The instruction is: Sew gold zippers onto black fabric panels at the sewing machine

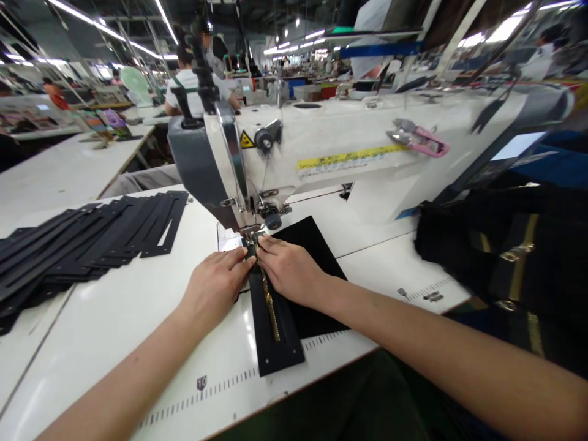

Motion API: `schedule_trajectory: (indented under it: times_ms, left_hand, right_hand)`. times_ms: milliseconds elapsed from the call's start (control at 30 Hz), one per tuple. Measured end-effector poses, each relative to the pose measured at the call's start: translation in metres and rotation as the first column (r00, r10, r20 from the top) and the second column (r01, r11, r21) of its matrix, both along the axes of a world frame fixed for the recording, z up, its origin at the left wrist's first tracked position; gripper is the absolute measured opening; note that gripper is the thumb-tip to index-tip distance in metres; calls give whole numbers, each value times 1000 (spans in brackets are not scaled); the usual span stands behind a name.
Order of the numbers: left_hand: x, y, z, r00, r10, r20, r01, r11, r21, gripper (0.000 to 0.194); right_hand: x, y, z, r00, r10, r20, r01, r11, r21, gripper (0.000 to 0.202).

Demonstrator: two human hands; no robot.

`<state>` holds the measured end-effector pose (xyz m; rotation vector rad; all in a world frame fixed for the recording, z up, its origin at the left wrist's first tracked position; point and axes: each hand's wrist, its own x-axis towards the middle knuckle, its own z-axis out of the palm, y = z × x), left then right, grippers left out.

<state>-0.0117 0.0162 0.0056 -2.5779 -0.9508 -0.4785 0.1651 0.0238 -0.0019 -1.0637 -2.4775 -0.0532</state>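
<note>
Zip-stitching step apparently in hand: black strip (287, 335) with gold zip (269, 301) lies at sewing-machine foot (250, 233), extending toward six o'clock. Left hand (219, 275) at eight o'clock, right hand (294, 271) at four; fingers close together, tips pressing strip flat. Next move calls for straight, even feeding.

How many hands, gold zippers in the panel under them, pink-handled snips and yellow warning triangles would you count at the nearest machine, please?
Left hand and right hand: 2
Gold zipper: 1
Pink-handled snips: 1
Yellow warning triangle: 1
Total: 5
</note>
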Motion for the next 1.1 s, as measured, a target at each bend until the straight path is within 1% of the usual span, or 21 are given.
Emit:
schedule_trajectory:
  times_ms: [100,300,433,567,633,733,833,867,900,933,1033,1100]
  left_hand:
    - [0,0,0,1000,-9,-7,9,1000,12,30]
    - [3,-1,1,1000,17,-17,-17,1000,-6,28]
    - [4,0,3,999,26,-26,-27,1000,-12,26]
    - [6,1,5,996,77,-42,-80,995,-57,24]
    - [7,0,5,994,108,-30,-110,990,-89,22]
    - [7,-2,6,991,132,6,-130,985,-112,23]
    - [6,-7,7,989,146,27,-142,985,-101,27]
    - [6,-9,7,988,150,34,-146,984,-102,29]
    - [6,-10,7,987,155,42,-150,983,-109,31]
    - [5,-11,7,986,160,49,-153,981,-122,33]
    - [4,-13,6,982,172,72,-157,971,-180,38]
    - [2,-13,5,981,177,81,-159,967,-197,38]
  right_hand:
    - [0,0,-1,1000,10,9,-10,1000,2,28]
    - [0,0,-1,1000,0,8,0,1000,-6,28]
    - [1,2,-1,1000,29,0,-29,1000,-6,27]
    - [4,9,-3,997,64,-30,-64,998,-14,26]
    - [7,10,-1,994,79,-73,-82,995,-48,28]
    - [12,2,10,988,105,-113,-121,982,-148,32]
    - [13,-13,20,991,117,-67,-130,962,-240,50]
    - [12,-17,22,993,109,-48,-118,959,-259,56]
    - [10,-20,23,995,91,-36,-97,958,-269,57]
    - [7,-22,24,997,66,-32,-72,960,-270,54]
    - [-5,-20,22,995,-74,-60,57,967,-250,28]
    - [-13,-16,20,979,-186,-78,162,956,-245,16]
